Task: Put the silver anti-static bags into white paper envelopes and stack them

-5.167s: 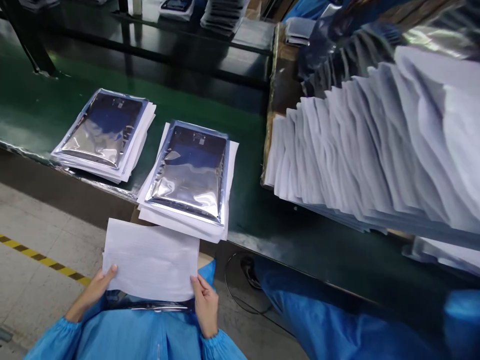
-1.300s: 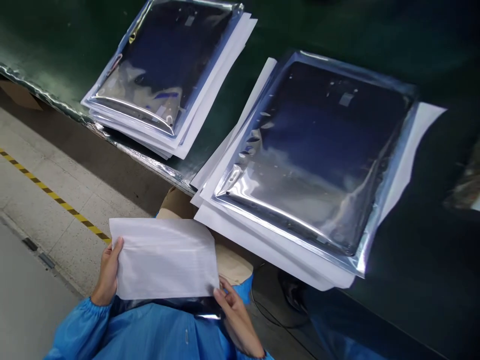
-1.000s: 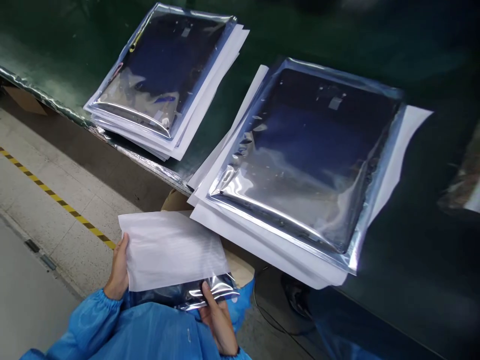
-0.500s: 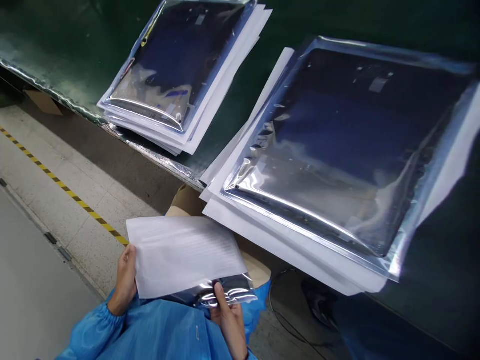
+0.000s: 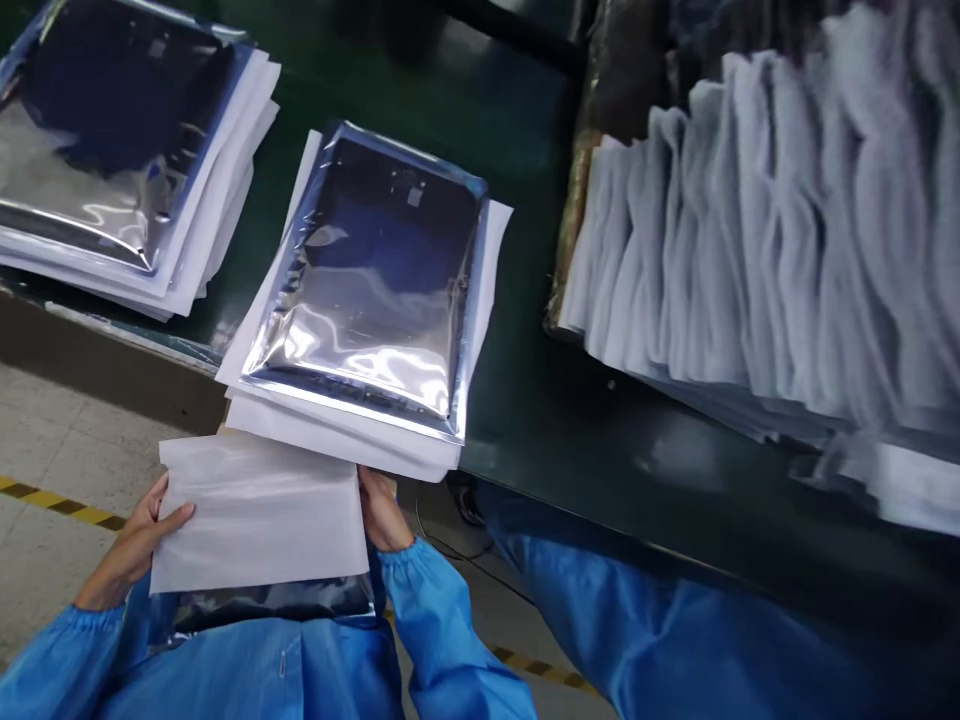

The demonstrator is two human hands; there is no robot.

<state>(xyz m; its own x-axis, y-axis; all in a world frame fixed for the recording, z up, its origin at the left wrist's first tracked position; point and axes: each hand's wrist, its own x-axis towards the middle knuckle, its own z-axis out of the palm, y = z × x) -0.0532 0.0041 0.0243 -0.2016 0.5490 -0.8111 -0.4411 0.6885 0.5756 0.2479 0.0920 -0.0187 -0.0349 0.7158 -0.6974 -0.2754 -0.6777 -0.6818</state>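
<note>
Low in front of my body is a white foam-like sheet or sleeve (image 5: 262,510); I cannot tell which. A dark shiny plastic bag (image 5: 277,600) shows below its lower edge. My left hand (image 5: 142,540) is closed on the left edge, thumb on top and fingers partly underneath. At the right edge my right hand (image 5: 382,512) grips the white piece, its fingertips hidden. Just beyond, a flat dark panel in a clear shiny bag (image 5: 375,280) lies on a stack of white sheets (image 5: 337,440) at the table edge.
A second bagged panel (image 5: 105,130) tops another white stack (image 5: 232,210) at the left. Rows of white folded sleeves (image 5: 750,260) stand upright in a brown box at the right of the green table (image 5: 540,410). Blue clothing (image 5: 645,620) fills the lower right.
My right hand has gone from the shiny bag's front edge to the right edge of the white piece. The view has swung right, bringing the upright white sleeves into sight.
</note>
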